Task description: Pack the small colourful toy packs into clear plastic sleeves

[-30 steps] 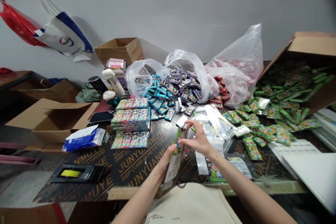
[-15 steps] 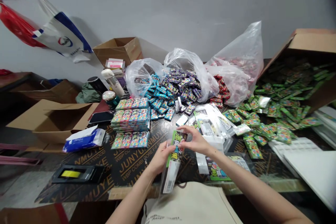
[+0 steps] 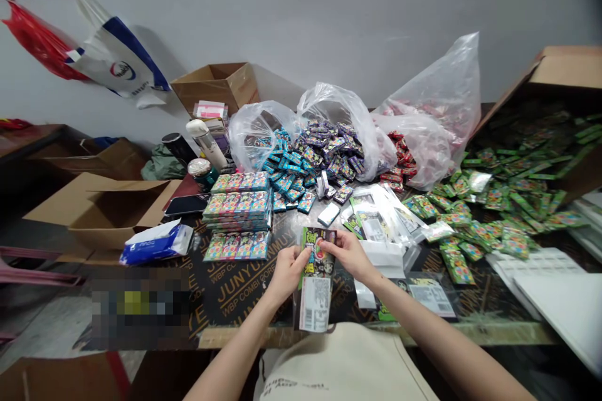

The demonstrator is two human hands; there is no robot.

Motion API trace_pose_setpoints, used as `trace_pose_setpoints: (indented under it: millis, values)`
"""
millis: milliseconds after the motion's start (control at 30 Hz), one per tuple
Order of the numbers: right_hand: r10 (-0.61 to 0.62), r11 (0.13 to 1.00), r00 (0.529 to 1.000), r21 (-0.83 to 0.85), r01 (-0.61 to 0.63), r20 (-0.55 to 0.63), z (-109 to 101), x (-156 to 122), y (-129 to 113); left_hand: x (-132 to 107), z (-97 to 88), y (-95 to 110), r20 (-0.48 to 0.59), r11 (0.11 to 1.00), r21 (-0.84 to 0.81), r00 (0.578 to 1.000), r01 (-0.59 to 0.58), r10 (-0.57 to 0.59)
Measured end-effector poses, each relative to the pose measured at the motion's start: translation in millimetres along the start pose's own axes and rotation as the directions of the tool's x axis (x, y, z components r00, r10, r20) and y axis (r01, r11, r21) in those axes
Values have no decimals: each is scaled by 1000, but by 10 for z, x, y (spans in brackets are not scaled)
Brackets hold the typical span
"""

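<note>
A flat printed card sleeve [image 3: 316,282], black and green with a barcode panel at its lower end, is held upright over the table's front edge. My left hand [image 3: 288,270] pinches its left side. On the upper right edge, my right hand [image 3: 348,255] grips it between thumb and fingers. More printed sleeves [image 3: 374,225] and clear plastic wraps lie just beyond the right hand, and another sleeve [image 3: 430,296] rests under the right forearm. Left of the hands stand stacks of small colourful packs [image 3: 237,207] in rows.
Loose blue packets [image 3: 289,166], purple packets [image 3: 332,150] and red packets [image 3: 397,160] spill from clear plastic bags at the back. Green packets [image 3: 498,213] pour from a tipped carton [image 3: 559,69] at right. An open cardboard box [image 3: 113,213], a blue wipes pack [image 3: 155,247] and bottles [image 3: 207,144] are left.
The sleeve has turned to face me more squarely, showing its full width and barcode panel. My right hand has shifted slightly right and down, with its fingers now closed on the sleeve's edge.
</note>
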State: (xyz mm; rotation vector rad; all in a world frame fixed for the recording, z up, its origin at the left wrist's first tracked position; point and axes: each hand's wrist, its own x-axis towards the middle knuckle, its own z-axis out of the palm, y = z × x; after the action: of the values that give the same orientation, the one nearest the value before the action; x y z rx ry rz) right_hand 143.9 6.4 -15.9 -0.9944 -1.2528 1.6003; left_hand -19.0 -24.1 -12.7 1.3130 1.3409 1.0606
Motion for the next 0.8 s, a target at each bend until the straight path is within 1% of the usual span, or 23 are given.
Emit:
trace_pose_setpoints:
  millis: [67, 100, 133, 167, 233, 267, 333, 367, 400, 433, 467, 500, 533, 600, 667, 733, 800]
  values:
    - [88, 994, 987, 56, -96, 136, 43, -77, 19, 53, -40, 18, -85, 1000, -23, 996, 9, -11]
    - [132, 987, 967, 64, -149, 219, 60, -124, 43, 75, -61, 27, -121, 998, -58, 992, 21, -27]
    - [170, 979, 945, 59, -194, 280, 69, -168, 74, 88, -80, 33, -131, 994, -106, 990, 36, -50]
    - [196, 974, 932, 52, -222, 306, 68, -204, 106, 91, -93, 33, -106, 986, -161, 992, 53, -71]
    - [215, 971, 938, 43, -235, 271, 32, -236, 160, 58, -99, 9, 29, 965, -249, 996, 88, -83]
    - [216, 972, 944, 42, -233, 251, 1, -229, 174, 27, -89, -16, 102, 957, -273, 992, 101, -76]
    - [184, 978, 955, 53, -202, 233, -67, -179, 169, -50, -47, -84, 215, 954, -277, 975, 116, -56]
    - [147, 985, 968, 61, -162, 203, -95, -144, 154, -86, -16, -118, 245, 960, -257, 968, 115, -50]
    - [101, 992, 985, 66, -111, 143, -114, -106, 133, -116, 20, -145, 259, 969, -221, 965, 108, -48]
    - [53, 996, 997, 68, -57, 57, -122, -71, 111, -137, 59, -160, 262, 979, -181, 964, 97, -47]
    - [10, 998, 999, 64, -8, -31, -120, -42, 91, -147, 98, -159, 259, 984, -156, 965, 87, -45]
    - [-19, 998, 995, 55, 25, -97, -109, -22, 75, -149, 135, -143, 244, 983, -163, 969, 82, -41]
    - [-37, 998, 990, 45, 43, -134, -91, -12, 63, -144, 166, -114, 216, 974, -209, 976, 83, -37]
    - [-58, 997, 987, 36, 64, -149, -49, -21, 51, -128, 207, -37, 178, 922, -371, 983, 109, -45]
    - [-71, 995, 982, 52, 81, -173, -23, -54, 39, -125, 217, 20, 198, 858, -490, 978, 154, -62]
    - [-49, 992, 979, 103, 71, -199, -26, -89, 16, -144, 206, 20, 261, 830, -523, 963, 195, -61]
    - [-4, 987, 983, 158, 34, -185, -52, -107, -20, -171, 191, -35, 300, 829, -521, 953, 203, -45]
